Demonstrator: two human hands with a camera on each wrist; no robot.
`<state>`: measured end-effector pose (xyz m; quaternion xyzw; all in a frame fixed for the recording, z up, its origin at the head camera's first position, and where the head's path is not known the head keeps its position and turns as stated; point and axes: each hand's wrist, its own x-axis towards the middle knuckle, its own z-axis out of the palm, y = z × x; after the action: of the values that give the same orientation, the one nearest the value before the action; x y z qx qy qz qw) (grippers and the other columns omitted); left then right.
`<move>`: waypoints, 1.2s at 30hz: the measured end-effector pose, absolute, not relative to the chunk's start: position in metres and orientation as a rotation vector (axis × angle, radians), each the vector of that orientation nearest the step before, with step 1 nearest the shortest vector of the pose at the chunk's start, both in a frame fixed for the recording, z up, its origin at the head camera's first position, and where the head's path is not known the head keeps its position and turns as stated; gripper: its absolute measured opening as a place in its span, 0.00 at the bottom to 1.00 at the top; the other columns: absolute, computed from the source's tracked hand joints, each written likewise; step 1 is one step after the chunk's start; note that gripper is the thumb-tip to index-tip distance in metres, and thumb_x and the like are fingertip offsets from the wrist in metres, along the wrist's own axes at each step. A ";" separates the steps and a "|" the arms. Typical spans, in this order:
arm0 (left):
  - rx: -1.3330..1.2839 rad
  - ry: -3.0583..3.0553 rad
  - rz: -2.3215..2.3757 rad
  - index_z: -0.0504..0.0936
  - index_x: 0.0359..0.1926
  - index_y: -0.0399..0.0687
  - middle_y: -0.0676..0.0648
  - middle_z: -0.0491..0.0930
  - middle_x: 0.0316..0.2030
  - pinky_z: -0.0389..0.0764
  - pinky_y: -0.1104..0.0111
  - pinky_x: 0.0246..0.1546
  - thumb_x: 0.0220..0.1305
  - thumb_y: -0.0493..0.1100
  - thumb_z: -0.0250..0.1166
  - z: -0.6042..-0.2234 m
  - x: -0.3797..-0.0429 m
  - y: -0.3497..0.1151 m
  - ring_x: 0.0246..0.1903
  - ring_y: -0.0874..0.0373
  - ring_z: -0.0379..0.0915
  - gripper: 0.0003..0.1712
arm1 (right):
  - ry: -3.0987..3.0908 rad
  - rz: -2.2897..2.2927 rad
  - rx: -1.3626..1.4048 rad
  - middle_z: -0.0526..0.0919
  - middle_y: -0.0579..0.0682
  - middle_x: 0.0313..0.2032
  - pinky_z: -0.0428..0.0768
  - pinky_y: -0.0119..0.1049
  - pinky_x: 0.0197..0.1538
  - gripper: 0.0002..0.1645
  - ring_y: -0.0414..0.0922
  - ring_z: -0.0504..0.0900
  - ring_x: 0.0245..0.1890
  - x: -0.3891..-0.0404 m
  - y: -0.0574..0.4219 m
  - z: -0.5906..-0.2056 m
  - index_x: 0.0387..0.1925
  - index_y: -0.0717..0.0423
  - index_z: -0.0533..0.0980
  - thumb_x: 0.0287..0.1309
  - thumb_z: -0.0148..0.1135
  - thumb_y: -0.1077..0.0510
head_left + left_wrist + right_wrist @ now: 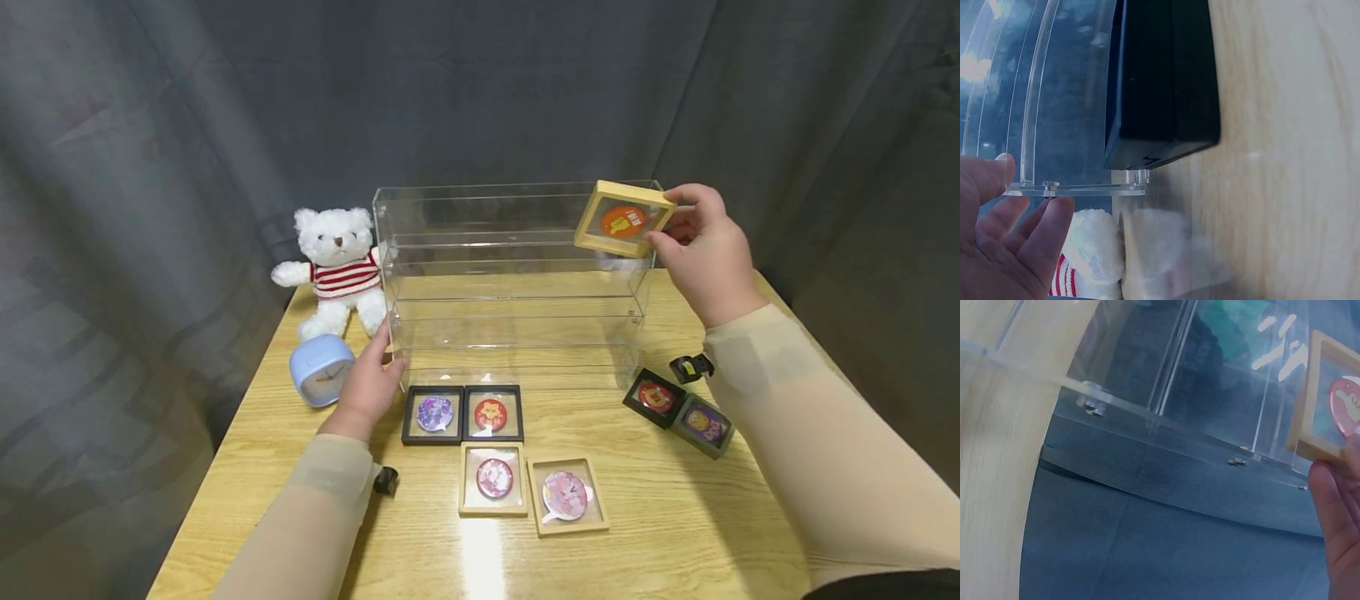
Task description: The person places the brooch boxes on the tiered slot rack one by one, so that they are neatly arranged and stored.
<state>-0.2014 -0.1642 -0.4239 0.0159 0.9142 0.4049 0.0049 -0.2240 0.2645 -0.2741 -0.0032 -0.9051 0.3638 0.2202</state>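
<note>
- Between thumb and fingers of the right hand (pixel 705 250): a pale-framed orange badge (pixel 623 222), pinched by its right edge, tilted, near the clear shelf's (pixel 517 297) upper right end.
- Behind those fingers: forearm raised, stretched forward and leftward.
- Either side of the shelf's left panel: left hand (pixel 369 385) low, thumb and fingers pinching.
- Just right of the left fingers: black-framed badges (pixel 435 413).
- Left of them: a blue clock (pixel 322 369).
</note>
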 end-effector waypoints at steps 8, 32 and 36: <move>0.053 2.875 1.269 0.39 0.79 0.73 0.41 0.61 0.72 0.76 0.46 0.53 0.73 0.44 0.59 -0.423 -0.201 -0.164 0.61 0.41 0.68 0.47 | -2.506 0.928 0.004 0.81 0.51 0.45 0.74 0.31 0.34 0.22 0.45 0.75 0.39 -0.226 0.263 -0.278 0.61 0.47 0.74 0.67 0.62 0.50; 0.038 2.855 1.277 0.39 0.79 0.74 0.43 0.60 0.73 0.76 0.46 0.54 0.74 0.45 0.58 -0.425 -0.201 -0.164 0.62 0.42 0.67 0.46 | -2.626 0.621 0.146 0.83 0.56 0.44 0.73 0.48 0.38 0.15 0.52 0.76 0.36 -0.226 0.259 -0.287 0.50 0.57 0.85 0.67 0.63 0.54; 0.036 2.851 1.278 0.39 0.79 0.73 0.44 0.60 0.73 0.76 0.47 0.55 0.74 0.46 0.58 -0.425 -0.201 -0.164 0.62 0.43 0.67 0.45 | -2.618 0.615 0.158 0.81 0.55 0.42 0.75 0.50 0.39 0.15 0.52 0.77 0.37 -0.225 0.259 -0.289 0.50 0.58 0.85 0.67 0.64 0.54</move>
<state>-0.2009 -0.1641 -0.4248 0.0115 0.9124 0.4091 0.0085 -0.2248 0.2595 -0.2889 0.0573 -0.9475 0.2227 0.2222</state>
